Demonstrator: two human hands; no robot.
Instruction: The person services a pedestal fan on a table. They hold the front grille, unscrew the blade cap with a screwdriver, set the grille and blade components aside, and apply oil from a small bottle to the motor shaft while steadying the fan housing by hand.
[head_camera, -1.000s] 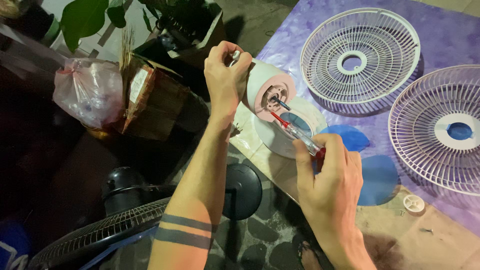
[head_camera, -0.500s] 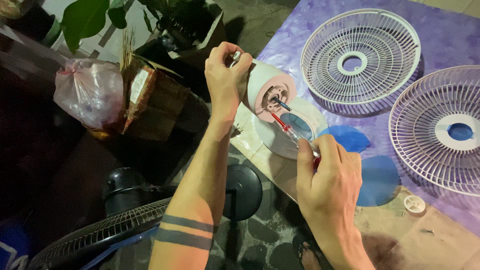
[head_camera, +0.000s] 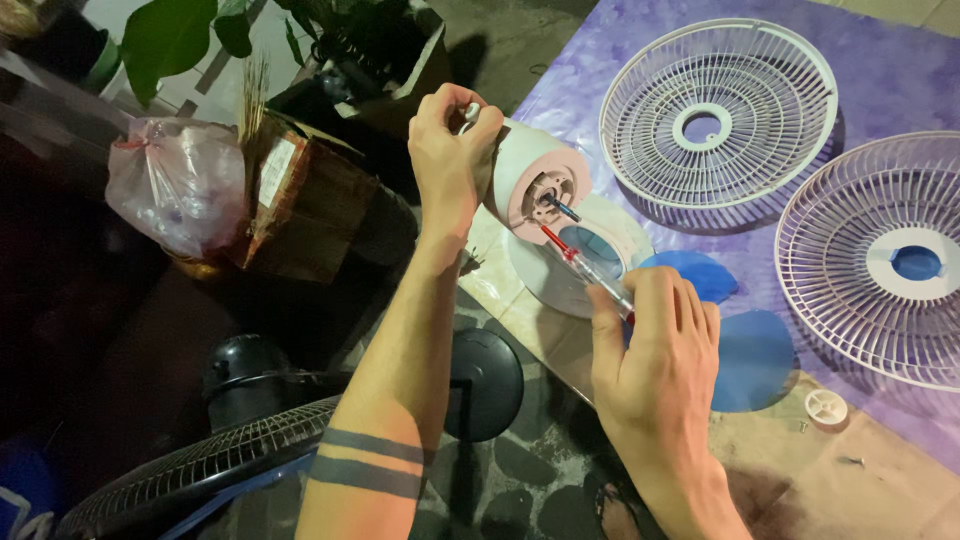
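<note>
Gripping the fan motor housing (head_camera: 527, 180) at the table's left edge, my left hand (head_camera: 452, 160) wraps closed around its rear, so its pink face and shaft (head_camera: 561, 208) point toward me and rightward. My right hand (head_camera: 655, 345) pinches a red-tipped screwdriver (head_camera: 585, 268), long axis slanting up-left into that face. Beside it (on purple cloth (head_camera: 900, 90)) lie two white fan grilles (head_camera: 718, 120), hollow sides up, holding nothing.
</note>
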